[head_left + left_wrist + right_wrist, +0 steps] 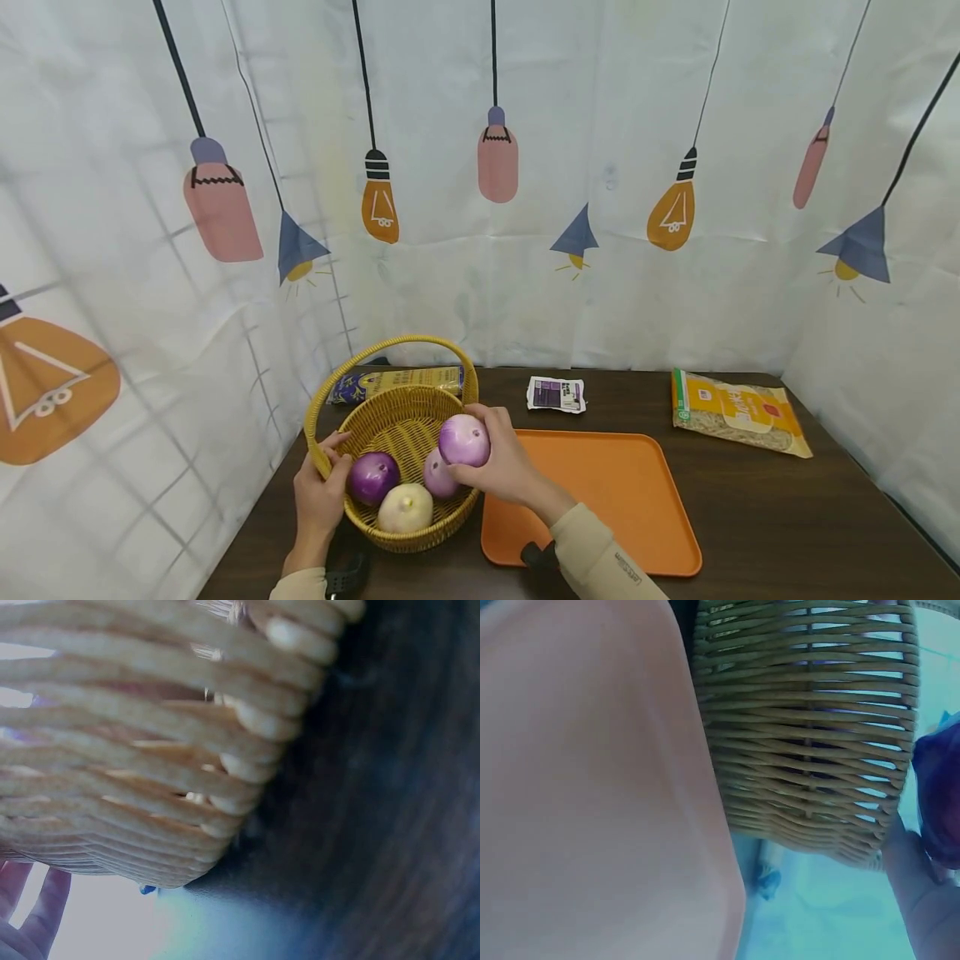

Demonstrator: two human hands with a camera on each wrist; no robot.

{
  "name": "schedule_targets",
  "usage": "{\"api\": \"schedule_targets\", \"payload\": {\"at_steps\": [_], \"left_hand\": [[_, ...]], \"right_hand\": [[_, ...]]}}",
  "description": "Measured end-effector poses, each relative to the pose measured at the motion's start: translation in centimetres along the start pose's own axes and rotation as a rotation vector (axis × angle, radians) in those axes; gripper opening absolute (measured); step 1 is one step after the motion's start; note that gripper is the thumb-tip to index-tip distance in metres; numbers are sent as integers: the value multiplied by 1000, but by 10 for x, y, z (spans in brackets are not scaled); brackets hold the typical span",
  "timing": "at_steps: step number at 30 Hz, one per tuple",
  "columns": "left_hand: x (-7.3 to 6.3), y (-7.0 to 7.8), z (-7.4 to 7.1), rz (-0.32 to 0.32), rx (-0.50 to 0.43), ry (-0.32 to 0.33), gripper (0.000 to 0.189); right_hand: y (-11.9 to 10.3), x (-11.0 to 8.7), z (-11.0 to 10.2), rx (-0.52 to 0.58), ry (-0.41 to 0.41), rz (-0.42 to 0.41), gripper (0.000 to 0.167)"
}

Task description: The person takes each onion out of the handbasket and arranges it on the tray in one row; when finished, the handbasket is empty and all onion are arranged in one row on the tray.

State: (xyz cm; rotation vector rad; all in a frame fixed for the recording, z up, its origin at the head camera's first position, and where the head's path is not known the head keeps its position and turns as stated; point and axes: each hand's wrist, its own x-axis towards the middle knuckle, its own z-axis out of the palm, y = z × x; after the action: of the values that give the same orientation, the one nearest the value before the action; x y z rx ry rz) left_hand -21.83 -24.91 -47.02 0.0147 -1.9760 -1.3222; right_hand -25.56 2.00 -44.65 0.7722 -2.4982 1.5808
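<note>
Steadying basket (408, 538), presumably against tipping, left hand (318, 496) gripping its left side; clasping pale-purple onion (463, 440) in right hand (512, 465) near right rim, likely to clear onions inside (374, 477).

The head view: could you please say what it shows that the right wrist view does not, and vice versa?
Only the head view shows the cream round onion inside the yellow woven basket and the orange-and-clear plastic packet. Only the right wrist view shows, side-on, the basket's gapped outer weave facing the orange rectangular tray. Both show the basket, the tray and the right hand holding a round purple onion.
</note>
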Motion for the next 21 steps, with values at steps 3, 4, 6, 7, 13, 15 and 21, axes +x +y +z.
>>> {"api": "schedule_targets", "payload": {"at_steps": [3, 4, 6, 7, 13, 15, 21], "left_hand": [[0, -3, 1, 16, 2, 4, 13], [0, -4, 1, 22, -1, 7, 13], [0, -5, 1, 18, -1, 3, 13], [1, -5, 1, 14, 0, 2, 13], [3, -34, 3, -14, 3, -3, 14], [4, -41, 4, -19, 13, -3, 14], [4, -44, 5, -25, 26, -3, 14]], "right_hand": [[3, -5, -3, 44, 17, 7, 80], [4, -7, -4, 52, 22, 4, 78], [6, -9, -7, 64, 28, 2, 75], [7, -11, -8, 70, 31, 1, 74], [17, -17, -18, 95, 50, 12, 74], [20, -19, -21, 106, 61, 16, 73], [31, -24, -29, 97, 108, 44, 69]]}}
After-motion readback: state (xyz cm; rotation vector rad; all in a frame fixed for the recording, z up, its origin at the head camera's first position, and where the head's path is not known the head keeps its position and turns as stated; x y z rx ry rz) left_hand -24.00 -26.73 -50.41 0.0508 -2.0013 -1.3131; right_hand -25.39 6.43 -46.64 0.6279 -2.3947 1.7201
